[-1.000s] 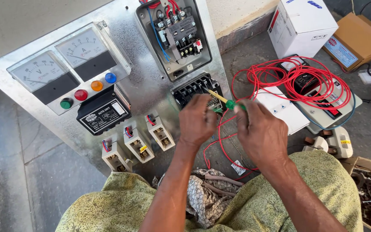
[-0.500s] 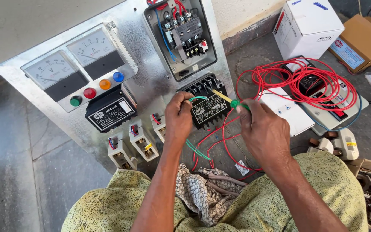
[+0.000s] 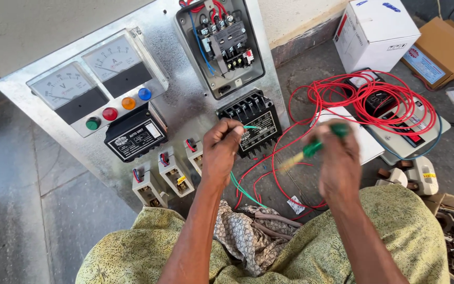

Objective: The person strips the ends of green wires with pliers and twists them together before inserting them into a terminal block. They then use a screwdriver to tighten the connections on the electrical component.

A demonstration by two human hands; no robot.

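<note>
A grey stone floor [image 3: 38, 210] of large slabs with thin joints runs under everything, lit by bright daylight. A pale wall [image 3: 300, 16] stands behind, with a dark skirting strip [image 3: 311, 39] along its foot. White [image 3: 377, 31] and brown cardboard boxes [image 3: 447, 50] sit at the right.

Two dial meters [image 3: 88, 79] sat above four coloured buttons [image 3: 115, 109]; a white box [image 3: 377, 31] and cardboard box [image 3: 445, 50] stood on the floor [image 3: 27, 210].
</note>
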